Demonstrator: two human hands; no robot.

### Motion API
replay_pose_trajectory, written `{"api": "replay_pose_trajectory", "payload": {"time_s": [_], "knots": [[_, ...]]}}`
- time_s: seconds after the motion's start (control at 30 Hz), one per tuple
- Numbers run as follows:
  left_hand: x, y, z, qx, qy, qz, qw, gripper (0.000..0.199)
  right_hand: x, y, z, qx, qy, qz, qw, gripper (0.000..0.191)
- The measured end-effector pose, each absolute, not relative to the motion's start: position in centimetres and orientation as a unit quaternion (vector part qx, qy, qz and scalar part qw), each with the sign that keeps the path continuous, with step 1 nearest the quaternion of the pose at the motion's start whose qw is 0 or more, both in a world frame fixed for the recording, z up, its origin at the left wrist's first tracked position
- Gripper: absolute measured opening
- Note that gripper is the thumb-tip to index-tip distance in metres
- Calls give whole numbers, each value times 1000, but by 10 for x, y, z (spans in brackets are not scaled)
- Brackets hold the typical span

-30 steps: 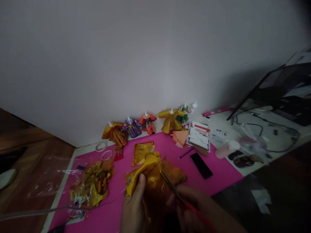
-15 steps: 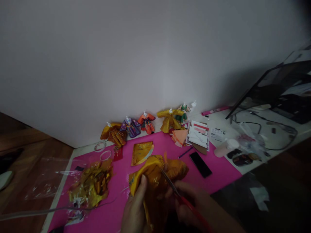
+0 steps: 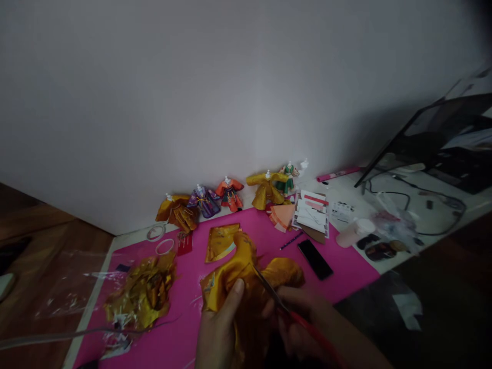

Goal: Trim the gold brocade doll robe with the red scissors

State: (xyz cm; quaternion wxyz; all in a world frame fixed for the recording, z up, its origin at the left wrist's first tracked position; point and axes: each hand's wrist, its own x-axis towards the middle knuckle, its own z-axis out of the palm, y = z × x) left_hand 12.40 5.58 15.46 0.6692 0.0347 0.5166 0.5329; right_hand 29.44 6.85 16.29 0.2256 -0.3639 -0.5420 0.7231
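My left hand (image 3: 221, 325) grips a piece of shiny gold patterned fabric (image 3: 249, 289), its thumb pressed on top. My right hand (image 3: 298, 312) is closed around a red-handled tool (image 3: 273, 296) with a long thin metal tip. That tip touches the fabric near its middle; I cannot tell which kind of tool it is. Folds of the gold cloth bunch up beyond the tip and spread to the right. Behind it, a flat cut piece of gold fabric (image 3: 221, 241) lies on the pink mat (image 3: 184, 302).
Small doll garments on white stands, one of them orange (image 3: 229, 195), line the wall. Gold scraps (image 3: 144, 294) lie left on the mat. A phone (image 3: 315, 259), papers (image 3: 311, 212), a pink bottle (image 3: 355, 233) and a monitor (image 3: 434, 138) are to the right.
The fabric's far edge has folded upward into a raised peak, and its right-hand fold has spread slightly. My left hand has shifted a little to the right. The tool stays against the fabric.
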Motion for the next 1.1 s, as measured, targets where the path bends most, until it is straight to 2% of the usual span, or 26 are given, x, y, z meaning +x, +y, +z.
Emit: {"api": "replay_pose_trajectory", "payload": {"time_s": [0.1,0.27,0.47,0.63,0.77,0.9,1.1], "knots": [[124,58,157,38,530,536,655,49,296,71,164,-345,-552,720,240,34],[129,61,162,28,435,555,708,48,298,71,161,-364,-565,694,259,32],[135,64,162,27,456,545,703,38,301,70,161,-365,-555,697,271,32],[141,65,167,54,496,553,667,47,303,72,161,-368,-549,701,269,23],[140,65,165,53,486,542,684,51,301,69,158,-373,-550,695,276,16],[137,64,160,50,461,531,709,55,302,64,153,-383,-505,723,273,15],[140,64,160,50,464,555,689,51,305,63,157,-377,-523,722,252,15]]}}
